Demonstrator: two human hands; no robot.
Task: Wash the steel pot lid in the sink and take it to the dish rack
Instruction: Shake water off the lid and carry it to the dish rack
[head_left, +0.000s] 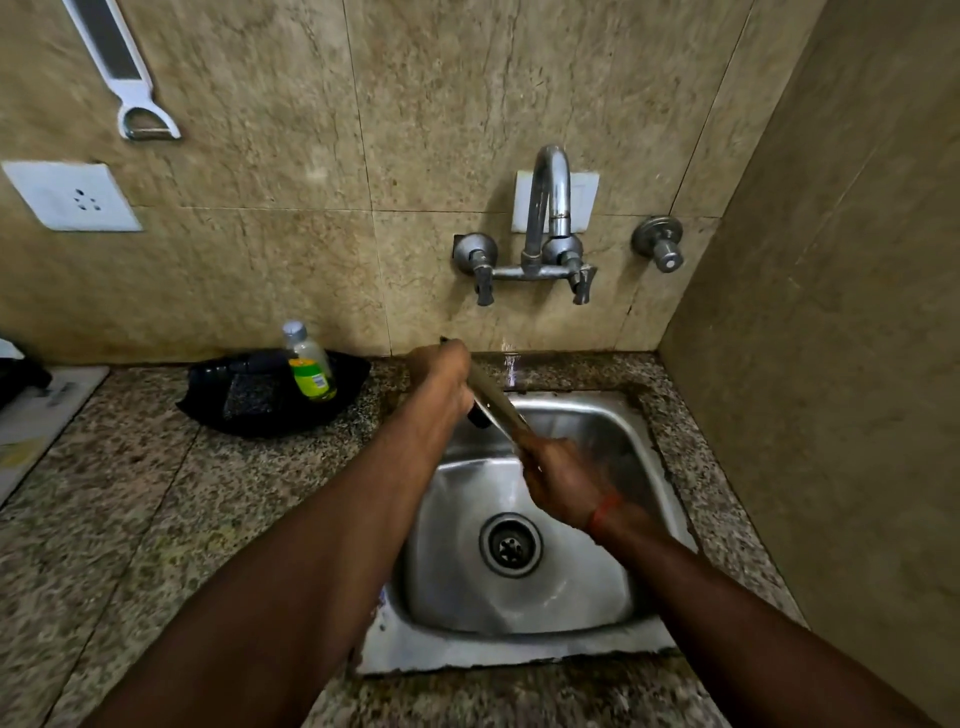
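Note:
The steel pot lid (496, 402) is held on edge, tilted, over the back left of the steel sink (519, 649). Only its thin rim shows, with a dark knob poking out under it. My left hand (441, 376) grips the lid's upper end. At the lid's lower end my right hand (563, 480) is blurred and closed on or against it; I cannot tell what else it holds. The tap (548, 208) sits on the wall above, and a thin stream of water falls behind the lid.
A black tray (208, 400) on the granite counter at the left holds a scrub pad and a bottle of green liquid (309, 364). A peeler (130, 78) and a socket (70, 196) are on the tiled wall. A side wall closes off the right. No dish rack is in view.

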